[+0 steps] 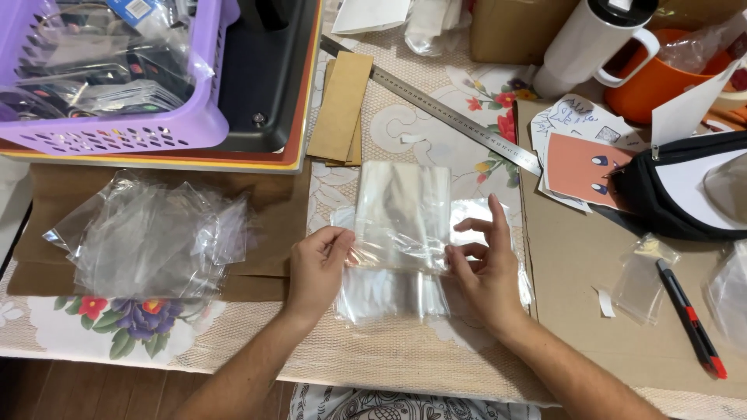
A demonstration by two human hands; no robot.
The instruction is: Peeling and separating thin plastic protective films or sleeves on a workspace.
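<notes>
Left hand [317,264]: pinching clear bag's [402,222] left edge.
Right hand [484,268]: fingers on its right edge.
Beside: bag pile [152,237], ruler [436,107].

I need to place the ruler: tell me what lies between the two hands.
Head view: only the clear plastic bag, pinched by left hand and right hand, spans that stretch over the floral tablecloth.

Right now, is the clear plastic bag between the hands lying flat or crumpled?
Flat: the clear plastic bag lies spread on the table, both hands pinching its edges.
</notes>
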